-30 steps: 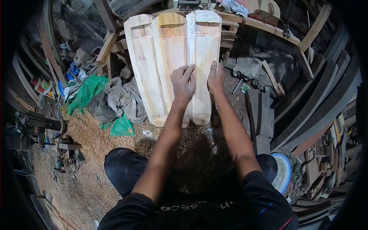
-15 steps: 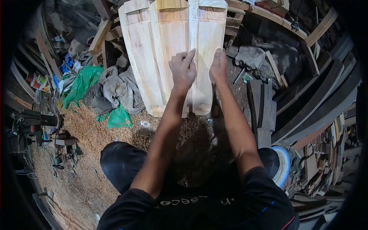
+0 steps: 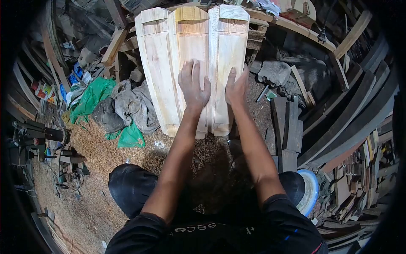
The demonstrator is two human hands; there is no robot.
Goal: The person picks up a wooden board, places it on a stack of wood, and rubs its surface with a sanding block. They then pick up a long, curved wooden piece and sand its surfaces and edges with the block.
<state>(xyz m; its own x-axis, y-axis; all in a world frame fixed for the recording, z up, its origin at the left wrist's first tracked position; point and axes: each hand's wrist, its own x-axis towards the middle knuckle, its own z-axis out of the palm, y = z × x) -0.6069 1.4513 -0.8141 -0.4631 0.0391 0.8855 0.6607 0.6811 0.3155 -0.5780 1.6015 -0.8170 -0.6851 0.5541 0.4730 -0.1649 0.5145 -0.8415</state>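
Observation:
Three pale, tapered wooden boards with bevelled tops stand side by side in front of me, the left board (image 3: 155, 80), the middle board (image 3: 192, 46) and the right board (image 3: 230, 46). My left hand (image 3: 194, 87) lies against the middle board with its fingers stretched upward and the thumb apart. At the right board's outer edge is my right hand (image 3: 237, 89), thumb on the board's face and fingers spread along the side. Part of those fingers is blurred, and neither hand is wrapped round a board.
Wood shavings (image 3: 97, 144) cover the floor. A grey cloth (image 3: 133, 103) and a green plastic bag (image 3: 95, 97) lie at left. Dark curved timbers (image 3: 351, 114) lean at right. A blue-rimmed basin (image 3: 312, 192) sits beside my right knee.
My left hand has opened from curled fingers and shifted slightly left onto the middle board. The right hand's fingers have spread from the edge. The boards appear slightly lower in view.

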